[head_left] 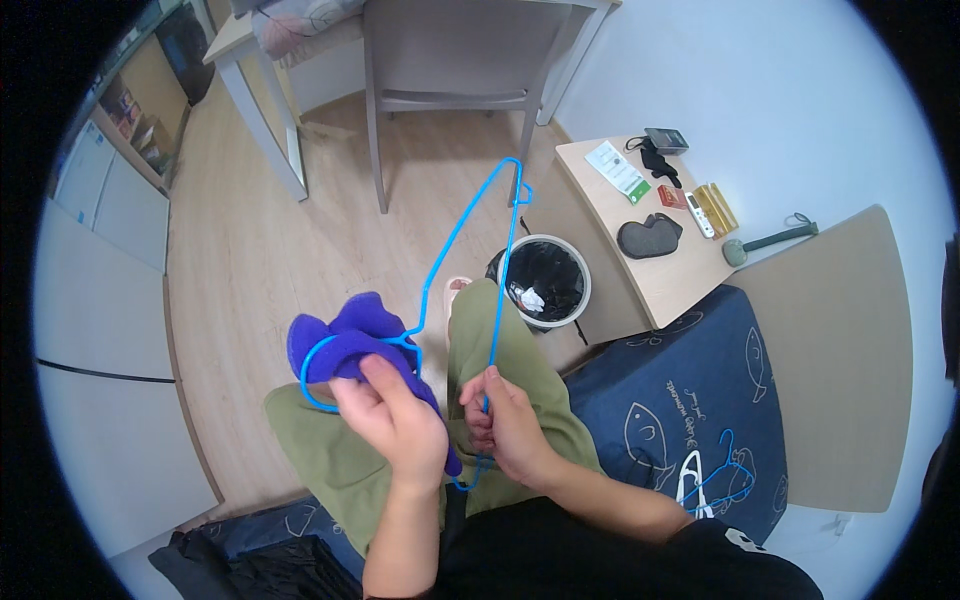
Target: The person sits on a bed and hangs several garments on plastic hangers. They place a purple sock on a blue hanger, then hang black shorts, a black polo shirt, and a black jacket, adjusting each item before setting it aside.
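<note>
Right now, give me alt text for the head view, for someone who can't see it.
Left hand holding purple cloth against a blue hanger, right hand gripping the hanger's side, above green trousers. Farther off stand a black-lined bin and a pale cabinet.

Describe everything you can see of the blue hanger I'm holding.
The blue clothes hanger is a slim rod, seemingly plastic or coated wire, bent into a long triangle with a small loop near its far corner. It is turned sideways, partly above the green trousers, its hook pointing left and curving across purple cloth pinched in the left hand. The right hand holds one long side.
</note>
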Action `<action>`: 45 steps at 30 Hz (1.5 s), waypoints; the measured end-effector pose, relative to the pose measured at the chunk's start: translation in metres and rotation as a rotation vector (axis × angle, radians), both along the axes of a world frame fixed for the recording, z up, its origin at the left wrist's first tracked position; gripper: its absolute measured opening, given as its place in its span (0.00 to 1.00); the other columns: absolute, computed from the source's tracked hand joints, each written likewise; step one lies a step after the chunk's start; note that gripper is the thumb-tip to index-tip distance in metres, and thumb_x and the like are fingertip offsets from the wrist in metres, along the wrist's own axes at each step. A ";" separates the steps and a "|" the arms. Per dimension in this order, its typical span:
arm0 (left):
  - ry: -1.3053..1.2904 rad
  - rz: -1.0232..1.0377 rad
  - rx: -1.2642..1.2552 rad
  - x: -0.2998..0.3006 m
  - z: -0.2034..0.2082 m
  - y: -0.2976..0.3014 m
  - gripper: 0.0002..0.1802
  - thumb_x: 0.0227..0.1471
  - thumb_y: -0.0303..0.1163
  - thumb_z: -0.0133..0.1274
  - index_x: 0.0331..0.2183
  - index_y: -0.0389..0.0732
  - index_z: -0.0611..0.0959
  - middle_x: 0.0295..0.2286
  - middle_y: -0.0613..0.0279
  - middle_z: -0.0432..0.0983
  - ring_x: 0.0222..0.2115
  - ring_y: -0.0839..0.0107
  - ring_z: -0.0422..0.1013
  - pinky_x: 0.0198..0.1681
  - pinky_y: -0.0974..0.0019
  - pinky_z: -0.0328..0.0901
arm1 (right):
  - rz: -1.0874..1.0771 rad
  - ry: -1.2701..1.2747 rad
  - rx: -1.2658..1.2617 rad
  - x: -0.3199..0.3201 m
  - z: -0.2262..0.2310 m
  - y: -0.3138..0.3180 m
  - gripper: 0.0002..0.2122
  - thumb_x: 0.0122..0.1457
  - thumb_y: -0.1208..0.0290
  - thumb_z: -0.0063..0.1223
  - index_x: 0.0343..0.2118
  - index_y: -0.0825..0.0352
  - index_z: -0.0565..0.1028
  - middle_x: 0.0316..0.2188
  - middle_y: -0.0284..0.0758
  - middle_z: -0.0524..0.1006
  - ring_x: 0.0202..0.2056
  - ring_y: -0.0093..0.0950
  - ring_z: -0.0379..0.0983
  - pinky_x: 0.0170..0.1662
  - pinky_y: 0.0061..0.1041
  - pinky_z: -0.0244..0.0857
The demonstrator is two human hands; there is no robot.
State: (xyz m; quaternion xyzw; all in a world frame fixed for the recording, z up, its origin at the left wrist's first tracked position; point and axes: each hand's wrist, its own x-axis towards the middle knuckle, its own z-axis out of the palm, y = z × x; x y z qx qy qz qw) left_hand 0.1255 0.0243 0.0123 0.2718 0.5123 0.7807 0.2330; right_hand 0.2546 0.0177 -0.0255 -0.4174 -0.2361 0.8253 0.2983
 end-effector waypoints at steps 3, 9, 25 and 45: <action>0.131 -0.156 -0.073 0.007 -0.003 -0.011 0.08 0.65 0.25 0.43 0.41 0.32 0.76 0.38 0.57 0.76 0.38 0.72 0.71 0.41 0.68 0.66 | -0.005 0.068 -0.053 -0.003 -0.006 -0.002 0.19 0.74 0.53 0.35 0.42 0.64 0.74 0.23 0.26 0.71 0.22 0.18 0.64 0.25 0.19 0.58; 1.023 -0.134 0.128 -0.009 0.007 -0.004 0.12 0.62 0.22 0.44 0.44 0.29 0.80 0.40 0.51 0.79 0.39 0.65 0.76 0.40 0.66 0.72 | 0.062 -0.048 -0.052 -0.022 0.010 -0.026 0.14 0.73 0.60 0.41 0.46 0.63 0.78 0.29 0.23 0.76 0.28 0.12 0.66 0.30 0.17 0.59; 0.594 -0.470 0.052 -0.050 0.057 -0.044 0.08 0.46 0.22 0.58 0.32 0.30 0.84 0.32 0.48 0.82 0.34 0.55 0.79 0.40 0.60 0.71 | 0.737 0.001 -0.450 0.013 0.003 0.015 0.21 0.72 0.45 0.38 0.25 0.52 0.70 0.12 0.15 0.56 0.11 0.09 0.46 0.12 0.14 0.37; -0.358 -0.055 -0.067 -0.070 0.024 -0.005 0.11 0.66 0.38 0.54 0.38 0.39 0.78 0.30 0.59 0.80 0.29 0.70 0.79 0.29 0.67 0.74 | 0.218 -0.112 0.687 0.010 0.008 0.024 0.30 0.69 0.40 0.39 0.55 0.67 0.67 0.48 0.35 0.73 0.51 0.25 0.68 0.58 0.29 0.61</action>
